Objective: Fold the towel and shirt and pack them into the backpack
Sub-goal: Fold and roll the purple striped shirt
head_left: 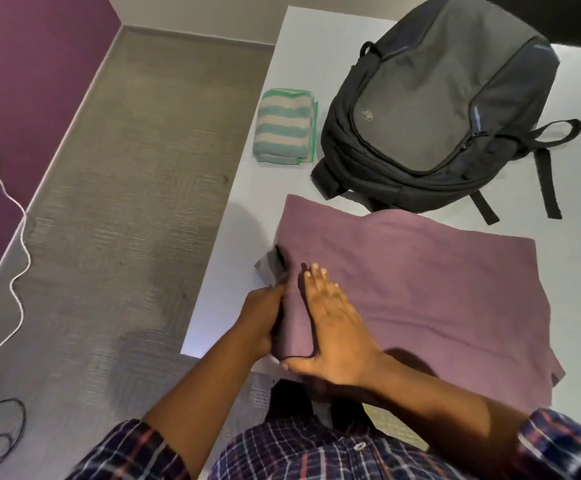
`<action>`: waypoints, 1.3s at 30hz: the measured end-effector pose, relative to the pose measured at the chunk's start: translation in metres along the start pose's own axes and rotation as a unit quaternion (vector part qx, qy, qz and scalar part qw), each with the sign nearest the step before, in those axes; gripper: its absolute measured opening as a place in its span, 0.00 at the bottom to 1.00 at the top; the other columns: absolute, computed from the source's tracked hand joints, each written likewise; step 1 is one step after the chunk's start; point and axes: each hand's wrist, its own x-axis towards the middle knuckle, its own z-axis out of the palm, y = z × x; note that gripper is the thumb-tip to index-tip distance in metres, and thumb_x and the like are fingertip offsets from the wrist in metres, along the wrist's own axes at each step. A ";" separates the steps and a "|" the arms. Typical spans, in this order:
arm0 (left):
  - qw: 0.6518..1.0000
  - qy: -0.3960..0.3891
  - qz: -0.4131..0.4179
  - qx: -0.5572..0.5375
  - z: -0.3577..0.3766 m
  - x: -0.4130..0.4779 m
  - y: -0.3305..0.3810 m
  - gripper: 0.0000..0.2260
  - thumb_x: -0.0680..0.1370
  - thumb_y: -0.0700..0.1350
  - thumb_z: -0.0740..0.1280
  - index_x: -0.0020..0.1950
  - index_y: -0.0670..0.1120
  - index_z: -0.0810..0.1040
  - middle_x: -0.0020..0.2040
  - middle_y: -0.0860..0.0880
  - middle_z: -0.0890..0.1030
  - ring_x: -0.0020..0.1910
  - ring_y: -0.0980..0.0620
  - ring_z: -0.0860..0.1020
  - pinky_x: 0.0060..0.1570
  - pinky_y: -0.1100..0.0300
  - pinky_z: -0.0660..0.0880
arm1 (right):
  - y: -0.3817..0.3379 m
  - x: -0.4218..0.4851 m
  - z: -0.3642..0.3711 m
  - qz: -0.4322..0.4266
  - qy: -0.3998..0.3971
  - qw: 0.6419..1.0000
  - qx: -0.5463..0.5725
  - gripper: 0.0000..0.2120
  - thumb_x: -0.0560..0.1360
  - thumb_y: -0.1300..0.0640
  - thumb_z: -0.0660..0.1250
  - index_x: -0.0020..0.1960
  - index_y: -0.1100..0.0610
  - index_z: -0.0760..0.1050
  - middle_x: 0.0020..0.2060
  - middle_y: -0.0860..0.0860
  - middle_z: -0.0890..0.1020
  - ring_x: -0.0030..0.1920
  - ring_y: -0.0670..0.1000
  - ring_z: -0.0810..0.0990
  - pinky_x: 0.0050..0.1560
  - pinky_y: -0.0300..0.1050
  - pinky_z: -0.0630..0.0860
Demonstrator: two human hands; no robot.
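Observation:
A mauve shirt [420, 282] lies spread on the white table [576, 271], partly folded, with a grey bit of it sticking out at its left edge. My left hand [261, 320] grips the shirt's left edge near the table's side. My right hand [334, 327] lies flat on the shirt just right of that edge, fingers together, thumb out. A folded towel [284, 128] with green and cream stripes rests at the table's far left. The dark grey backpack [431, 109] lies flat beside it, zipped, straps trailing to the right.
The table's left edge drops to a grey carpet [126, 202]. A white cable [19, 237] runs from a wall plug on the purple wall [22, 81], and a black cable [1, 427] is coiled on the floor.

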 end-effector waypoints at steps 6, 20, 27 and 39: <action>0.998 -0.030 0.025 -0.048 0.006 0.003 0.011 0.09 0.78 0.44 0.66 0.57 0.43 0.79 0.45 0.48 0.83 0.43 0.52 0.82 0.34 0.62 0.76 | -0.019 0.003 0.006 0.022 0.006 0.995 0.101 0.44 0.75 0.66 0.63 0.74 0.57 0.32 0.75 0.52 0.34 0.76 0.46 0.35 0.75 0.35 0.38; 0.994 -0.041 0.075 -0.067 0.025 -0.011 0.034 0.14 0.77 0.42 0.68 0.62 0.40 0.77 0.52 0.43 0.83 0.49 0.44 0.82 0.44 0.55 0.80 | -0.016 -0.037 0.002 -0.025 0.086 0.988 0.127 0.40 0.69 0.65 0.58 0.78 0.63 0.46 0.79 0.58 0.50 0.79 0.54 0.49 0.77 0.51 0.52; 0.978 -0.031 0.193 -0.072 0.054 -0.050 0.025 0.12 0.79 0.46 0.68 0.61 0.45 0.78 0.54 0.47 0.84 0.53 0.49 0.82 0.53 0.54 0.80 | -0.004 -0.069 -0.005 -0.047 0.116 0.979 0.160 0.48 0.69 0.68 0.64 0.80 0.51 0.40 0.79 0.56 0.49 0.79 0.52 0.50 0.77 0.48 0.54; 0.947 -0.098 0.304 0.041 0.198 -0.087 0.024 0.06 0.81 0.41 0.64 0.53 0.50 0.79 0.45 0.50 0.82 0.45 0.53 0.80 0.47 0.62 0.79 | 0.038 -0.143 -0.060 0.072 0.257 0.912 0.312 0.30 0.81 0.58 0.54 0.80 0.57 0.48 0.79 0.48 0.55 0.77 0.48 0.58 0.74 0.43 0.61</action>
